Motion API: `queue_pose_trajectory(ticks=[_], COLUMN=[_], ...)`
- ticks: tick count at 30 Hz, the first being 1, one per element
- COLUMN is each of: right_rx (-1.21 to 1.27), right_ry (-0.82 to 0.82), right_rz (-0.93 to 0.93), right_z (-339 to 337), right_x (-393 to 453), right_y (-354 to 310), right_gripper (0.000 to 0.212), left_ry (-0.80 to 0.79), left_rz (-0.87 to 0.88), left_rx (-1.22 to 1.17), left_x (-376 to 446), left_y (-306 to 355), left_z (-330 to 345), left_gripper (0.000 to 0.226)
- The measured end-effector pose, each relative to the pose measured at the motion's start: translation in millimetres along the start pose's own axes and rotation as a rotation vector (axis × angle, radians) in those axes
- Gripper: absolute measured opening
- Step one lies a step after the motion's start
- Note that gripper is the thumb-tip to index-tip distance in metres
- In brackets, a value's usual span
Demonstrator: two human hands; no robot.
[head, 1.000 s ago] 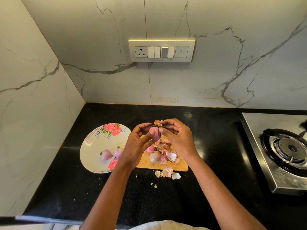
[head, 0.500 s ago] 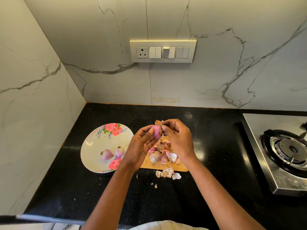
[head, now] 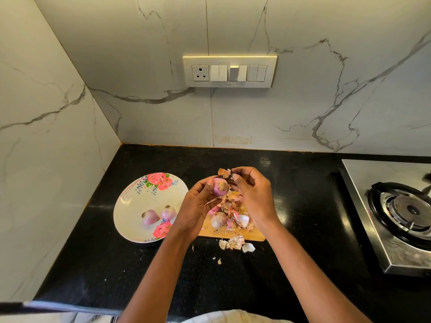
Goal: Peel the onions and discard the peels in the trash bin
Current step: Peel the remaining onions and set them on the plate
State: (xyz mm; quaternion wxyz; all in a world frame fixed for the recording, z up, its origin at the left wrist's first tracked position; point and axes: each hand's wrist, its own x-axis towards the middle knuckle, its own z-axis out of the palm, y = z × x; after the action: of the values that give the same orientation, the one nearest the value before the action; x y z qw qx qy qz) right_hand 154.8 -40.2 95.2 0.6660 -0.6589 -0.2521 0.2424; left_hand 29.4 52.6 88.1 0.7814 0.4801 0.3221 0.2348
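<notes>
My left hand (head: 197,206) grips a small pink onion (head: 220,186) above the wooden cutting board (head: 233,236). My right hand (head: 253,194) pinches a dry peel (head: 224,172) just above that onion. A heap of peels (head: 235,210) and one unpeeled onion (head: 218,220) lie on the board. Two peeled onions (head: 151,216) (head: 168,212) sit on the floral plate (head: 130,206) to the left. More peel scraps (head: 234,243) lie on the black counter in front of the board. No trash bin is in view.
A steel gas stove (head: 401,215) stands at the right on the black counter (head: 303,183). Marble walls close the back and left, with a switch panel (head: 229,71) on the back wall. The counter's front edge runs near my body.
My right hand has pulled the peel up and away from the onion. My left hand has turned the onion, so its root end now shows.
</notes>
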Motion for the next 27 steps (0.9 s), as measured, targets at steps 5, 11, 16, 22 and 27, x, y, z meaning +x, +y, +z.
queue_pose_trajectory(ticks=[5,11,16,22,27], right_rx=[-0.224,-0.182,-0.218,-0.383,-0.427], right_ry=[-0.101,-0.049,0.013,0.056,0.018], right_rz=[-0.101,-0.099,-0.113,-0.206,-0.308], right_z=[0,2,3,12,10], right_x=[-2,-3,-3,-11,-7], right_y=[1,-2,-2,-4,-5], right_gripper=[0.020,0.025,0.021,0.022,0.017], left_ry=[0.011,0.037,0.056,0.082,0.048], left_rz=[0.051,0.144,0.184,0.236,0.130], left_rx=[0.013,0.136,0.201,0.220,0.063], left_x=[0,1,1,-4,-5], left_y=[-2,-5,-7,-8,-6], left_z=[-1,-3,-1,13,15], left_gripper=[0.042,0.045,0.036,0.033,0.037])
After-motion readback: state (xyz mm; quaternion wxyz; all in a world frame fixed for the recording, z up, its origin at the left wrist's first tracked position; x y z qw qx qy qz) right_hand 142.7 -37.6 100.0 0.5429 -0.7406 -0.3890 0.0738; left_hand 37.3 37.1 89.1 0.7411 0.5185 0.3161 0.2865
